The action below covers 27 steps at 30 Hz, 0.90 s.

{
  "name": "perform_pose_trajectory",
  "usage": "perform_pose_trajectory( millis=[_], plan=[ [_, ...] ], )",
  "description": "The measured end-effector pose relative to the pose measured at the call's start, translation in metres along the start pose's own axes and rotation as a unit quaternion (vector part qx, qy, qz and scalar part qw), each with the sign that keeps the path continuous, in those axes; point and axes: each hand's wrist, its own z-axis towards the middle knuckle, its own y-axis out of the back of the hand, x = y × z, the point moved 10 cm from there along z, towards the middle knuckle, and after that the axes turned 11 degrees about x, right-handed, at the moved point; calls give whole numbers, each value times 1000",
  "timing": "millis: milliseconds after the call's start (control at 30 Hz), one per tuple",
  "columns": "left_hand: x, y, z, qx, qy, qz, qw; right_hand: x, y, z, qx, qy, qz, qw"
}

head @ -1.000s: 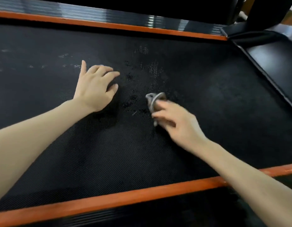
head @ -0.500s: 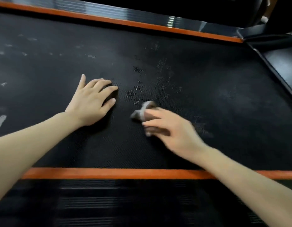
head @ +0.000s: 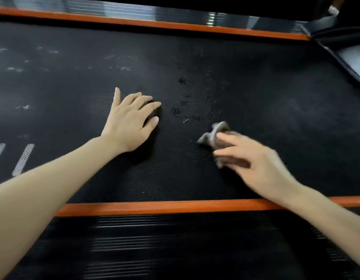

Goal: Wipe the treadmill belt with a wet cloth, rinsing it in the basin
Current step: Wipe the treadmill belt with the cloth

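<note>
Beneath the right grip (head: 253,158), clamped on it, a grey cloth (head: 214,133) met the treadmill belt (head: 276,93); the left grip (head: 130,122) lay flat, fingers straight.

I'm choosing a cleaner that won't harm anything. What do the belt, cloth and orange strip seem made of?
Belt: probably rubber or PVC, matt black, with a fine dimpled texture. Cloth: soft grey fabric, bunched in folds, held by the right hand. Orange strip: smooth plastic or painted metal; cannot tell which.
</note>
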Motion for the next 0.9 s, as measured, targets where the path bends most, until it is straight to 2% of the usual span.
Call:
perform_pose_trajectory(
  millis=[100,167,233,300,367,400,467,533,600,700,767,833,900],
  plan=[
    [12,13,-2,-33,11,-35,999,56,-46,24,84,104,6,991],
    [27,17,-2,-33,16,-32,999,60,-51,33,106,126,-34,986],
    [46,17,-5,-21,19,-23,999,31,-30,47,63,76,-68,993],
    [64,12,-9,-2,26,-13,1000,-22,9,67,-23,-65,-59,996],
    [77,7,-10,15,32,-12,999,-49,26,83,-80,-188,-46,978],
    [80,5,-10,22,32,-15,999,-40,21,90,-90,-193,-55,975],
    [79,3,-9,35,20,-13,999,9,-4,94,-93,-102,-70,988],
    [72,-1,-8,45,-1,-7,999,60,-45,82,-35,-6,-59,998],
    [70,-2,-10,47,-8,-10,999,69,-61,74,19,20,-55,998],
    [72,-1,-12,42,-9,-10,999,29,-34,95,-4,-29,-77,997],
    [71,-1,-11,42,-11,-14,999,-7,-4,116,-70,-116,-73,988],
    [71,0,-11,42,-8,-18,999,-22,1,123,-93,-199,-51,974],
    [71,0,-10,45,-4,-21,999,4,-14,114,-88,-162,-60,981]
  ],
)
